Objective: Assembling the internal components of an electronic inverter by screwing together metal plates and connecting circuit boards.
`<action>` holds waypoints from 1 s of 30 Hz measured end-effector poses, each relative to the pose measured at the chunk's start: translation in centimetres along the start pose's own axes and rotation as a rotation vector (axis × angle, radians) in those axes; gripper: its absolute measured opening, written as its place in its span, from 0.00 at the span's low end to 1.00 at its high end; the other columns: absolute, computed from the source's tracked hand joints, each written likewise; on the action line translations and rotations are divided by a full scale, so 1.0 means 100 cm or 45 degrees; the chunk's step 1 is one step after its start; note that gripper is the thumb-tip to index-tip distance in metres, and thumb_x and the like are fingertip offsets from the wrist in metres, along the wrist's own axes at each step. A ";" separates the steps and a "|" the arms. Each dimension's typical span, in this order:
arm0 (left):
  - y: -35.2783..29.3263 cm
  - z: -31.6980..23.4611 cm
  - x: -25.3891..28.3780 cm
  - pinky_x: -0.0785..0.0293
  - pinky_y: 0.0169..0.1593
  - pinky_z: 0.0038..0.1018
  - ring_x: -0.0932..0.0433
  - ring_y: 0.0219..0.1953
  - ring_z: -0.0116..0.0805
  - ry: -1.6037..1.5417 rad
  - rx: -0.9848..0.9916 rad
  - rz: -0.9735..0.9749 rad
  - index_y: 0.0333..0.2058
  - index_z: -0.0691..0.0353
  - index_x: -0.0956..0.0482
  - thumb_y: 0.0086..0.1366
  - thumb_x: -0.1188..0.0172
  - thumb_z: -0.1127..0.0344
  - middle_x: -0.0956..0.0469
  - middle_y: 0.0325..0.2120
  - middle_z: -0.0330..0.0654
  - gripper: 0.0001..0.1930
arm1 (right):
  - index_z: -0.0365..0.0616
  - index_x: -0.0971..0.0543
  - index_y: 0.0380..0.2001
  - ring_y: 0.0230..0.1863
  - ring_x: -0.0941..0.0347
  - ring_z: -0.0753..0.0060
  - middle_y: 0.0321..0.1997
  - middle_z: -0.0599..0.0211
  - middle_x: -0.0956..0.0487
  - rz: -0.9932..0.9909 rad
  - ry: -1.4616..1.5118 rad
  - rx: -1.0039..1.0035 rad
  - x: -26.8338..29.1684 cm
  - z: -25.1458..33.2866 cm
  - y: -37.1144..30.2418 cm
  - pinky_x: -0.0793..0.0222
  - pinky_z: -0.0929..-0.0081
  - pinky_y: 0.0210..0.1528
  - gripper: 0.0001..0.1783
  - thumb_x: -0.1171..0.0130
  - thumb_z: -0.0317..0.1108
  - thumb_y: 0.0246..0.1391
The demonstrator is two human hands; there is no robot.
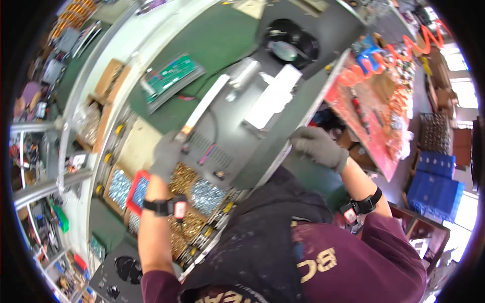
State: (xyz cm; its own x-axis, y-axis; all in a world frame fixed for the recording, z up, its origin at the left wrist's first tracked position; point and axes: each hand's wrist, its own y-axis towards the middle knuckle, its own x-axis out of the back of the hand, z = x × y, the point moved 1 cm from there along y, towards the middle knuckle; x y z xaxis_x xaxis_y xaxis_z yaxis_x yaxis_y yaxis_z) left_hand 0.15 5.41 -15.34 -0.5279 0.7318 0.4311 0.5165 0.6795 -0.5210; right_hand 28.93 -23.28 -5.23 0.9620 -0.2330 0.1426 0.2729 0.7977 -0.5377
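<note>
My left hand [167,153], in a grey glove, has its fingers closed around the lower end of a long white strip [204,105]. This strip slants up to a silver ribbed coil [244,72] on a dark grey metal panel [240,129]. My right hand [319,147], also gloved, is at the panel's near right edge with curled fingers; what they grip is hidden. On the panel lie a white box-shaped part [275,96] and a short pink-purple wire [206,154]. A round black fan-like housing [291,43] is at its far end.
Left of the panel, a green circuit board [172,77] rests on a green surface. Bins of silver screws [207,196] and brass-coloured screws [189,222] stand beside my left forearm, with a red-rimmed tray [136,193]. An orange coiled hose [374,63] hangs over a red bench [361,129].
</note>
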 end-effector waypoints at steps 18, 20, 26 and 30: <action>-0.124 0.117 -0.061 0.29 0.47 0.40 0.25 0.44 0.54 0.373 0.803 -0.507 0.45 0.57 0.25 0.57 0.42 0.53 0.23 0.41 0.50 0.20 | 0.47 0.29 0.44 0.33 0.34 0.77 0.28 0.72 0.31 -0.957 -0.106 -0.212 0.303 -0.235 0.009 0.36 0.77 0.35 0.19 0.45 0.47 0.55; -0.134 0.110 -0.113 0.28 0.48 0.41 0.25 0.45 0.53 0.521 0.749 -0.336 0.48 0.53 0.27 0.56 0.40 0.54 0.28 0.47 0.50 0.22 | 0.49 0.27 0.41 0.29 0.38 0.85 0.28 0.77 0.32 -0.944 -0.009 -0.154 0.266 -0.185 -0.006 0.41 0.84 0.30 0.16 0.46 0.47 0.57; -0.143 0.125 -0.148 0.27 0.44 0.39 0.24 0.43 0.49 0.384 0.667 -0.605 0.41 0.54 0.24 0.54 0.38 0.64 0.25 0.40 0.46 0.14 | 0.43 0.30 0.50 0.33 0.32 0.80 0.37 0.72 0.28 -0.434 0.236 0.112 0.226 -0.036 -0.034 0.35 0.81 0.31 0.27 0.47 0.52 0.56; -0.158 0.148 -0.147 0.25 0.37 0.30 0.21 0.36 0.38 -0.502 0.646 -0.729 0.33 0.59 0.20 0.57 0.42 0.69 0.22 0.31 0.42 0.06 | 0.41 0.37 0.58 0.49 0.30 0.71 0.53 0.63 0.29 -0.425 0.468 0.778 0.144 0.065 -0.021 0.34 0.71 0.53 0.37 0.39 0.47 0.49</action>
State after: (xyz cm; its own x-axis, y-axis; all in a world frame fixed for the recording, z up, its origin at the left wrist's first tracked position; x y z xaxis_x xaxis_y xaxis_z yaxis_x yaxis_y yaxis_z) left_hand -10.24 -16.81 -24.33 -0.8594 0.1483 0.4894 -0.2146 0.7641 -0.6084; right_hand 42.23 -24.71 3.32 0.7915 -0.5982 -0.1251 0.6074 0.7927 0.0524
